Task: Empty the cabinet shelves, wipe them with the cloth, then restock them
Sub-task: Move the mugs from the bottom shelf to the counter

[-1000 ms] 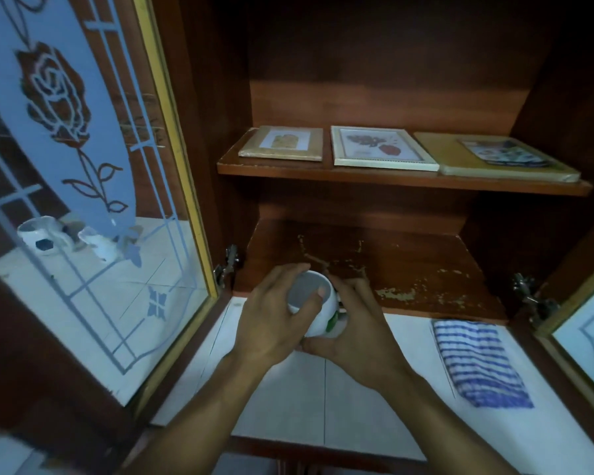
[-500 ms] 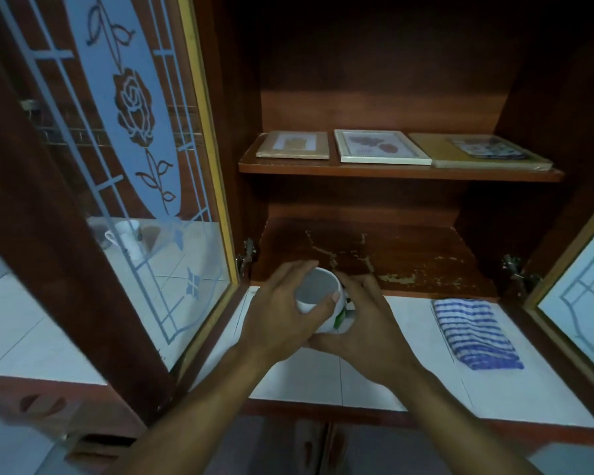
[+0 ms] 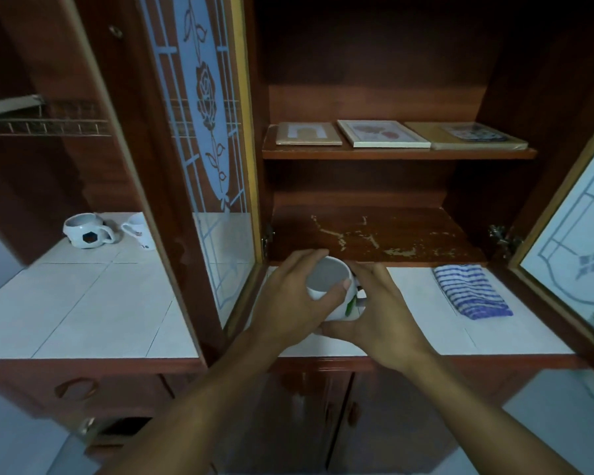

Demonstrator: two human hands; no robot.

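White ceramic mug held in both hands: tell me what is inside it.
The white ceramic mug shows a bare pale interior, nothing in it. The left hand covers its near rim and the right hand its side, so part of the bottom is hidden.

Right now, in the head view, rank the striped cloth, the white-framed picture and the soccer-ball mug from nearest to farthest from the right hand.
1. Striped cloth: on the counter, just right of the right hand, which grips the white mug.
2. White-framed picture: flat on the upper shelf, above and behind.
3. Soccer-ball mug: far left on the counter, beyond the open door.
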